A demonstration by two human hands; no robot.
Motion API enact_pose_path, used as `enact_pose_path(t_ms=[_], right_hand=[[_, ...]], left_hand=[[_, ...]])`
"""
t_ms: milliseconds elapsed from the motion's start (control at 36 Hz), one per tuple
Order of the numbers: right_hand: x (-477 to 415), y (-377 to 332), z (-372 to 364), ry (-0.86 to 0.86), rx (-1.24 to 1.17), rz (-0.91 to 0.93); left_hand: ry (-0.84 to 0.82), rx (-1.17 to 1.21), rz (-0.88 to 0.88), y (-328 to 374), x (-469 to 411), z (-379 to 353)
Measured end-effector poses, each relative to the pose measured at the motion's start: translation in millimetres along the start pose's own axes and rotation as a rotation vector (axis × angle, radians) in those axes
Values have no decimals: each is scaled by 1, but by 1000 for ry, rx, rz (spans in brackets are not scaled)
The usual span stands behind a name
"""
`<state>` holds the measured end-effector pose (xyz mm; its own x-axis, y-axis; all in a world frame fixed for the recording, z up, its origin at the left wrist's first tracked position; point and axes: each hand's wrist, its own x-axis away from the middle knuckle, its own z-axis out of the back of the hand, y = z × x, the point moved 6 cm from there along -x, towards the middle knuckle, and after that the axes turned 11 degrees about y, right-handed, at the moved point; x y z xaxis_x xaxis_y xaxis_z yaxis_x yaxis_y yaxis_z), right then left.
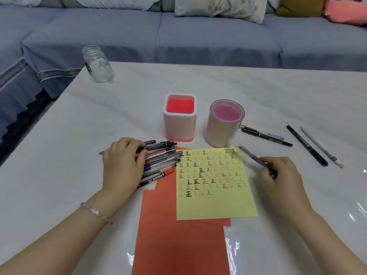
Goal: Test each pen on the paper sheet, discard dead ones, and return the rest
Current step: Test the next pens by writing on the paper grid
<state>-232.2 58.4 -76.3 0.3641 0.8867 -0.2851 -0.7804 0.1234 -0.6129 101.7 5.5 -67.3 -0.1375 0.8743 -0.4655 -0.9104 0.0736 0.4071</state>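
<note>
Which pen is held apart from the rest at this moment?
The slim clear pen in the right hand's grip, slanting by the yellow sheet's top right corner. The others lie flat: a pile under the left hand, four loose pens at right.

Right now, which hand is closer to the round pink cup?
Right. Right hand, holding a pen, front-right of the round pink cup. Left hand: farther left, on the pens.

Two pen cups (179,124), one jar (98,64), one yellow sheet (214,203). Four loose pens (306,145) by the right edge. The pile (162,161)? Can't count it.
</note>
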Motion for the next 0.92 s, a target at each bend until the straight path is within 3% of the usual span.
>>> enact_pose_path(t_ms=[111, 222, 306, 389, 472, 583, 833, 917], right_hand=[[12, -25, 10, 40, -123, 35], [21, -52, 10, -75, -250, 86], [29, -77, 9, -203, -296, 157], [37, -94, 7, -298, -357, 182], [38, -102, 12, -331, -511, 124], [36, -94, 17, -315, -922, -235], [60, -107, -24, -284, -772, -239], [64, -108, -30, -298, -793, -260]], left_hand=[[-43, -54, -28, -9, -2, -9], [-56, 55, -95, 8, 4, -4], [-135, 266, -314, 51, 18, 6], [-143, 280, -591, 86, 40, 12], [-76, 309, -547, 91, 47, 17], [-70, 326, -583, 99, 55, 22], [-402, 529, -443, 119, 76, 13], [-372, 532, -452, 116, 77, 14]])
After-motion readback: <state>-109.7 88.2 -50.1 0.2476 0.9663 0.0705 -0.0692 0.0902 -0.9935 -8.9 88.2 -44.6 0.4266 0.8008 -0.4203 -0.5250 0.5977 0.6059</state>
